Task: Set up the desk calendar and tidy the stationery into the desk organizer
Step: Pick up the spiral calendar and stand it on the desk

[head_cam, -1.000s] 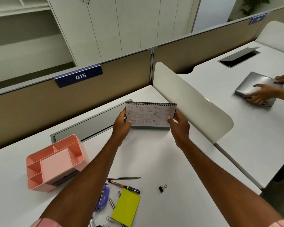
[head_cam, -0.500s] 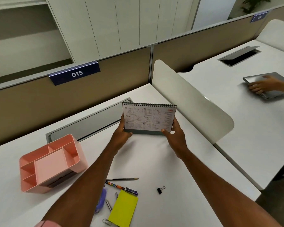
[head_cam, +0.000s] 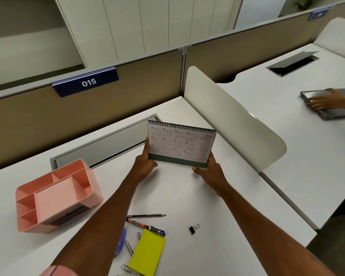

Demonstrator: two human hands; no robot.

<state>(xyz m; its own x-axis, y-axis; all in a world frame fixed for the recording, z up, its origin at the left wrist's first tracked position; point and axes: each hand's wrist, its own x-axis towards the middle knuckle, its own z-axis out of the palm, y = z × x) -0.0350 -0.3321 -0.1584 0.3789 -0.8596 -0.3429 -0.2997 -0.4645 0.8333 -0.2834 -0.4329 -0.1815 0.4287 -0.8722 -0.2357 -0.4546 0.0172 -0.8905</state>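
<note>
1. Hands, two in all, hold one spiral-bound desk calendar (head_cam: 180,144). The left hand (head_cam: 145,166) is curled round its lower left corner, and the right hand (head_cam: 209,170) pinches the lower right corner, thumb under the grey base.
2. The calendar stands upright between the two hands over the white desk (head_cam: 217,206). Its year page faces the camera, with "2026" in red at top right. Whether the base touches the desk cannot be told.
3. One pink desk organizer (head_cam: 54,196), compartments open to the top, sits on the desk well left of the left forearm.
4. Between the forearms lie one pencil (head_cam: 147,215), one patterned pen (head_cam: 145,226) just beside it and one yellow sticky-note pad (head_cam: 147,253). One paper clip (head_cam: 127,268) lies at the pad's lower corner, and one black binder clip (head_cam: 193,229) lies apart to the right.
5. Beyond the white divider (head_cam: 233,120), another person's hand (head_cam: 324,100) rests on one grey laptop (head_cam: 338,113).
</note>
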